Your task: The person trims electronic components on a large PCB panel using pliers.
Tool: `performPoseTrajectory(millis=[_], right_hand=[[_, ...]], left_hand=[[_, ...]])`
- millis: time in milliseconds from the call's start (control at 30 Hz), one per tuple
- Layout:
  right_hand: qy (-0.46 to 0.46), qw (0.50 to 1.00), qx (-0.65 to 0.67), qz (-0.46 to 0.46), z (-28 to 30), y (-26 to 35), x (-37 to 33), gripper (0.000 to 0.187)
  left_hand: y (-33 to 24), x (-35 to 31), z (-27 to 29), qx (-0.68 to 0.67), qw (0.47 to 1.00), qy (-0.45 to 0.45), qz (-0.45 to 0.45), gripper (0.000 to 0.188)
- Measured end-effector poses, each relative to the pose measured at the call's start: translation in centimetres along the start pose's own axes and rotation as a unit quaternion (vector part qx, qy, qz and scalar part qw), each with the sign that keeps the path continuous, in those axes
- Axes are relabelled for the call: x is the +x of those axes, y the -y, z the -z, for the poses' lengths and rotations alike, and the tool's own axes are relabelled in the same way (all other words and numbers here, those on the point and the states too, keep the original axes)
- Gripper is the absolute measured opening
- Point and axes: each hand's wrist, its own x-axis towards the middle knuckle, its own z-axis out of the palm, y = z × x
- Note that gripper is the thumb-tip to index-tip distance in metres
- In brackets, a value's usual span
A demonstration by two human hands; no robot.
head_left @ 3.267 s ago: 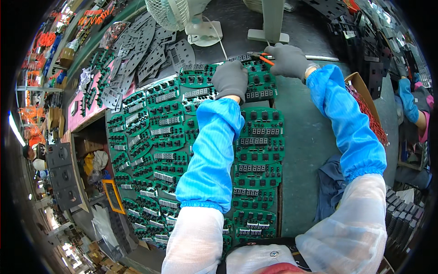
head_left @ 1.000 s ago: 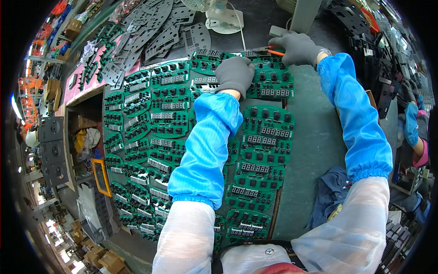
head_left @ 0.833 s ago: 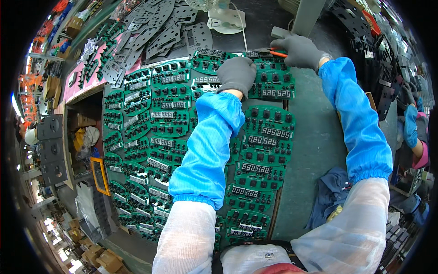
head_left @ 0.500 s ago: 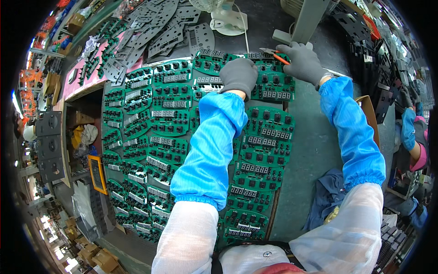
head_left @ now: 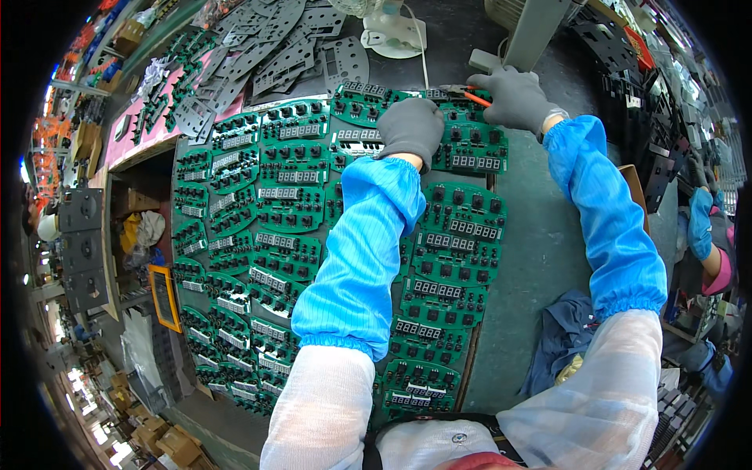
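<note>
While rows of green circuit boards (head_left: 301,211) cover most of the dark work table (head_left: 540,258), both gloved hands work at the far end of that spread. Grey cut-out panels (head_left: 274,55) lie scattered beyond the boards, with a white fan base (head_left: 392,35) just past them. A crumpled blue cloth (head_left: 560,348) sits on the table near the right elbow.

Blue sleeves cover both forearms. The left hand (head_left: 411,129) lies palm down with fingers curled, pressed flat on the top board (head_left: 470,149) of the right-hand column; it grips nothing that can be seen. The right hand (head_left: 515,98) is closed around a small orange-handled tool (head_left: 474,97), whose orange shaft sticks out to the left of the fingers (head_left: 493,82), its tip reaching over the far edge of that same board. The tool's tip lies between the two hands, just beyond the left hand's knuckles.
</note>
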Motion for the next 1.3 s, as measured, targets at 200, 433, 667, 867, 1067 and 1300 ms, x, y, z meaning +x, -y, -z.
performPoseTrajectory(millis=[200, 433, 667, 867, 1067, 1300], right_hand=[[-0.002, 0.998, 0.07, 0.007, -1.5, -0.7, 0.1, 0.057], [-0.035, 0.999, 0.009, -0.006, -0.4, -1.7, -0.1, 0.059], [0.055, 0.998, 0.004, 0.009, 1.8, -1.4, 1.2, 0.063], [0.037, 0.998, -0.009, 0.049, 1.2, -1.7, 2.1, 0.06], [0.021, 0.998, 0.0, 0.058, 0.3, -2.0, 1.9, 0.059], [0.019, 0.999, 0.038, 0.023, -0.5, -1.8, 1.1, 0.057]], left_hand=[[-0.1, 0.2, -0.1, -0.003, 1.0, 0.0, -0.001, 0.028], [0.0, 0.3, -0.3, -0.009, 1.0, 0.0, -0.004, 0.029], [0.0, 0.3, -0.3, -0.002, 1.0, 0.005, 0.004, 0.028], [0.2, 0.3, -0.6, -0.01, 1.0, -0.01, -0.009, 0.029], [0.2, 0.3, -0.6, -0.008, 1.0, -0.007, -0.004, 0.029], [0.3, 0.4, -0.7, -0.005, 1.0, -0.009, -0.01, 0.029]])
